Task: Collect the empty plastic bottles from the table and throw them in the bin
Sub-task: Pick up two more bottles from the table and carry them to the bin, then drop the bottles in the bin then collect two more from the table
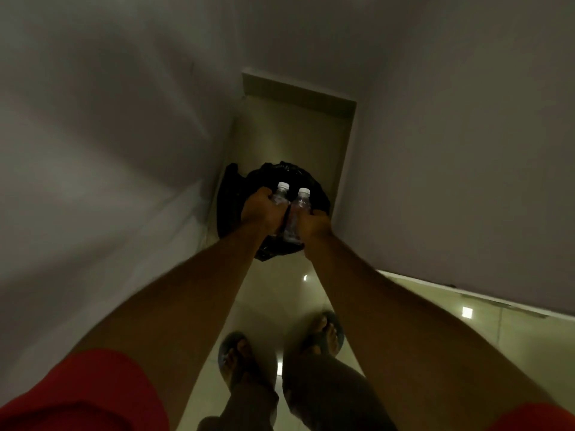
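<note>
We are holding two clear, empty-looking plastic bottles with white screw caps, one in each hand, caps pointing away from us: the left bottle [281, 194] is being gripped by our left hand [260, 211], fingers wrapped tight round its body, and the right bottle [299, 213] by our right hand [315, 225], closed round its lower half. The two bottles are touching side by side, hanging directly over the round bin lined with a black plastic bag [320, 194], which is standing on the pale glossy tiled floor [280, 290] in a narrow corner between grey walls [124, 119]. We are judging this as the drop step; next we are needing only to loosen both grips while staying over the opening.
</note>
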A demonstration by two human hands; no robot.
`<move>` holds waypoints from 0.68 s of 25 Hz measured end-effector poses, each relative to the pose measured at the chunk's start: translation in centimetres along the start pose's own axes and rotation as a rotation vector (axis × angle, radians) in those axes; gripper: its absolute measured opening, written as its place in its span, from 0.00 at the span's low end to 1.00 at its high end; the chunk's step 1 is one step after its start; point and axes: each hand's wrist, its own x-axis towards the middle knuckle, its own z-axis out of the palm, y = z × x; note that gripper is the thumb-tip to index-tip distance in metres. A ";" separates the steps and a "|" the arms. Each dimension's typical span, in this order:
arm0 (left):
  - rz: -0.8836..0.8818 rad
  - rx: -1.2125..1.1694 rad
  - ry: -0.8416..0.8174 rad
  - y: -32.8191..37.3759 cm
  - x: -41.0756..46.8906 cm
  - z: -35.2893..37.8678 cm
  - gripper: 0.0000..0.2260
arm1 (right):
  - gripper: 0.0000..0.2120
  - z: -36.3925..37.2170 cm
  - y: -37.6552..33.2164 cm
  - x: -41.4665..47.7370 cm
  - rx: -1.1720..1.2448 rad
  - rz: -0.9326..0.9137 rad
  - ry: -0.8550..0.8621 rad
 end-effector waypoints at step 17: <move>0.258 -0.128 -0.131 10.9 -28.4 -16.0 0.14 | 0.06 -9.9 -5.2 -37.1 0.412 -0.196 0.110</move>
